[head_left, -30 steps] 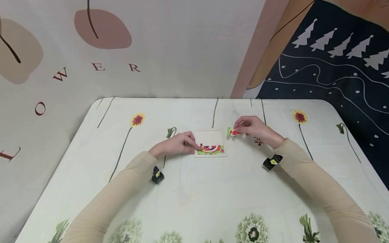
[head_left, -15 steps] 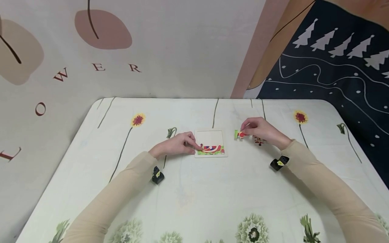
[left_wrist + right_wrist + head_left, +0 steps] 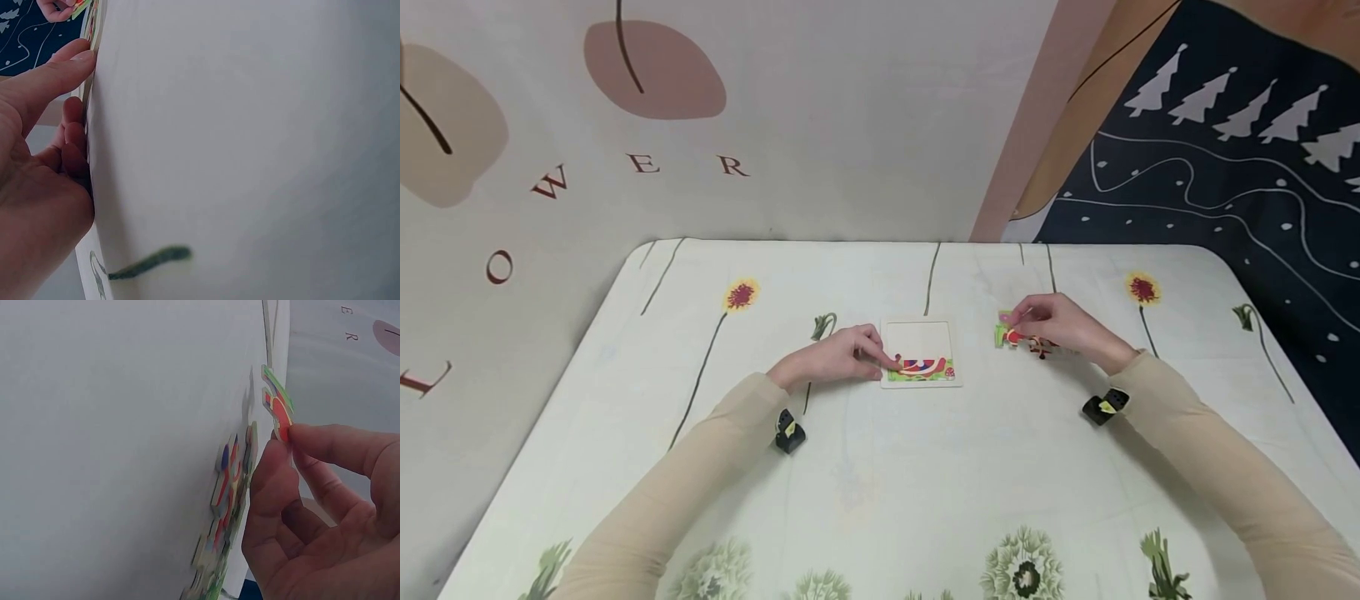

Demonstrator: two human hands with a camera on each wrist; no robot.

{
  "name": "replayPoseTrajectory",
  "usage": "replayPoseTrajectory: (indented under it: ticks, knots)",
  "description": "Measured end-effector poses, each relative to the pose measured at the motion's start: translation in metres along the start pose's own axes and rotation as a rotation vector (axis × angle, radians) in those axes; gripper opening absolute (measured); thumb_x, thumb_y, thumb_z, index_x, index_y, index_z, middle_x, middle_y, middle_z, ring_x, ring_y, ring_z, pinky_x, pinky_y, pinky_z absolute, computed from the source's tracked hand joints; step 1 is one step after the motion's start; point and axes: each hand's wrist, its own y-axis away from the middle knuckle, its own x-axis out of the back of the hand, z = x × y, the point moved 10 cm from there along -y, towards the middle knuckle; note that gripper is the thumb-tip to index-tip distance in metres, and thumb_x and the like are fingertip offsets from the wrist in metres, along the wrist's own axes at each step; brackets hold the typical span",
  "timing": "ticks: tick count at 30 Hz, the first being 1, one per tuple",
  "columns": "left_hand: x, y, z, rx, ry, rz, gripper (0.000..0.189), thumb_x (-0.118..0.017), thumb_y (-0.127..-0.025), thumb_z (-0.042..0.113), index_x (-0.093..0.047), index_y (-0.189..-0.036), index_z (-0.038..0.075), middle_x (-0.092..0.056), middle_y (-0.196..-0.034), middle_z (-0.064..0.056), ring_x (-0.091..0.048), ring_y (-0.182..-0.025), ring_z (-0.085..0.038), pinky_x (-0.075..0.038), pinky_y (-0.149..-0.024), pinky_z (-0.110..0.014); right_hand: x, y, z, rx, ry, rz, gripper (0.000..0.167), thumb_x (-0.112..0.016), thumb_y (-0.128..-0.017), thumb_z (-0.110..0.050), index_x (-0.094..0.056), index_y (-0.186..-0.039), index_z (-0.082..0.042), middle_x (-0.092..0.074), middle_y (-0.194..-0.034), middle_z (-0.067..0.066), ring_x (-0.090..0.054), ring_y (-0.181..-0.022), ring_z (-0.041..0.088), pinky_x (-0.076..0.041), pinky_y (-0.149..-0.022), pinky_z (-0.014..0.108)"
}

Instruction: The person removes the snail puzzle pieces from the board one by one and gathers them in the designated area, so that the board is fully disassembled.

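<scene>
A square puzzle board (image 3: 921, 385) lies flat near the table's middle, with colourful pieces (image 3: 928, 374) along its front part and a bare back part. My left hand (image 3: 838, 357) rests at its left side, index finger extended onto the pieces, the other fingers bent by the edge. Thumb and index finger of my right hand (image 3: 1067, 323) pinch a red and green puzzle piece (image 3: 281, 414), raised over the table right of the board. Several loose pieces (image 3: 226, 487) lie below that hand; in the head view it partly hides them.
A white cloth with printed flowers (image 3: 741, 295) covers the table (image 3: 850, 492). Behind it hangs a pale wall cloth (image 3: 850, 125), and a dark cloth with white trees (image 3: 1210, 175) hangs at the right. Both wrists carry small black cameras (image 3: 1105, 407).
My right hand has moved right, away from the board, carrying the puzzle piece over the loose ones. A pink and green piece now shows beside its fingers. The left hand has stayed put.
</scene>
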Motion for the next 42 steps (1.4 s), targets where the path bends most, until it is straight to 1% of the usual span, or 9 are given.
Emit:
replayPoseTrajectory:
  ticks: [5, 7, 10, 14, 20, 26, 31, 36, 42]
  knots:
    - [0.0002, 0.0006, 0.0010, -0.008, -0.004, 0.003, 0.025, -0.071, -0.089, 0.006, -0.075, -0.113, 0.003, -0.056, -0.102, -0.008, -0.046, -0.098, -0.017, -0.037, -0.088, -0.030, 0.0018, 0.0031, 0.0006, 0.015, 0.012, 0.010, 0.021, -0.062, -0.096, -0.016, -0.066, -0.111, -0.001, -0.065, -0.105, 0.016, -0.050, -0.090, 0.023, -0.041, -0.069, 0.029]
    - [0.0004, 0.0007, 0.0014, -0.007, -0.001, 0.003, 0.025, -0.071, -0.089, 0.005, -0.075, -0.113, 0.003, -0.056, -0.102, -0.008, -0.046, -0.097, -0.017, -0.037, -0.087, -0.030, 0.0021, 0.0039, 0.0013, 0.018, 0.015, 0.016, 0.019, -0.063, -0.096, -0.016, -0.067, -0.108, -0.002, -0.065, -0.102, 0.013, -0.050, -0.089, 0.022, -0.041, -0.069, 0.028]
    - [0.0008, 0.0006, 0.0011, -0.010, 0.001, 0.005, 0.025, -0.071, -0.088, 0.005, -0.075, -0.112, 0.003, -0.056, -0.102, -0.008, -0.046, -0.097, -0.017, -0.037, -0.087, -0.029, 0.0018, 0.0042, 0.0020, 0.029, 0.010, 0.015, 0.018, -0.063, -0.096, -0.014, -0.067, -0.107, -0.001, -0.064, -0.098, 0.011, -0.050, -0.084, 0.020, -0.041, -0.067, 0.028]
    - [0.0012, 0.0002, 0.0025, -0.030, -0.005, 0.008, 0.025, -0.071, -0.087, 0.004, -0.075, -0.112, 0.002, -0.057, -0.102, -0.009, -0.046, -0.097, -0.016, -0.037, -0.088, -0.029, 0.0017, 0.0055, 0.0016, 0.043, 0.004, 0.010, 0.016, -0.062, -0.095, -0.011, -0.067, -0.106, 0.000, -0.063, -0.096, 0.012, -0.050, -0.080, 0.018, -0.041, -0.063, 0.027]
    - [0.0014, 0.0004, 0.0022, -0.027, -0.006, 0.009, 0.025, -0.071, -0.087, 0.004, -0.075, -0.112, 0.003, -0.057, -0.103, -0.009, -0.047, -0.096, -0.016, -0.038, -0.088, -0.029, 0.0020, 0.0058, 0.0020, 0.027, 0.028, 0.019, 0.014, -0.062, -0.095, -0.010, -0.068, -0.105, -0.001, -0.062, -0.093, 0.010, -0.049, -0.075, 0.018, -0.041, -0.059, 0.027]
    - [0.0004, 0.0006, -0.0003, -0.004, -0.006, 0.002, 0.025, -0.071, -0.089, 0.006, -0.075, -0.113, 0.004, -0.057, -0.105, -0.008, -0.046, -0.099, -0.017, -0.038, -0.089, -0.029, 0.0012, 0.0048, -0.0009, 0.054, 0.039, 0.027, 0.014, -0.064, -0.094, -0.010, -0.068, -0.102, 0.000, -0.062, -0.092, 0.011, -0.049, -0.078, 0.018, -0.041, -0.062, 0.026]
    - [0.0005, 0.0003, 0.0003, -0.012, -0.003, 0.005, 0.025, -0.071, -0.088, 0.005, -0.075, -0.113, 0.003, -0.057, -0.104, -0.009, -0.047, -0.098, -0.017, -0.038, -0.089, -0.029, 0.0001, 0.0045, -0.0034, 0.071, 0.044, 0.028, 0.013, -0.065, -0.093, -0.009, -0.069, -0.101, 0.000, -0.063, -0.092, 0.011, -0.049, -0.081, 0.018, -0.040, -0.065, 0.025]
    - [0.0001, 0.0005, 0.0005, -0.007, 0.004, -0.001, 0.025, -0.071, -0.089, 0.006, -0.075, -0.114, 0.004, -0.057, -0.105, -0.008, -0.046, -0.099, -0.017, -0.037, -0.089, -0.030, -0.0001, 0.0026, -0.0019, 0.062, 0.061, 0.032, 0.012, -0.064, -0.093, -0.008, -0.069, -0.100, 0.001, -0.060, -0.089, 0.009, -0.048, -0.081, 0.018, -0.039, -0.067, 0.026]
    - [-0.0003, 0.0000, 0.0007, -0.009, 0.000, 0.001, 0.025, -0.071, -0.089, 0.006, -0.075, -0.113, 0.004, -0.057, -0.105, -0.009, -0.046, -0.099, -0.017, -0.037, -0.089, -0.030, -0.0013, 0.0003, 0.0021, 0.036, 0.059, 0.026, 0.013, -0.062, -0.093, -0.007, -0.068, -0.100, 0.002, -0.056, -0.086, 0.007, -0.047, -0.081, 0.019, -0.038, -0.065, 0.026]
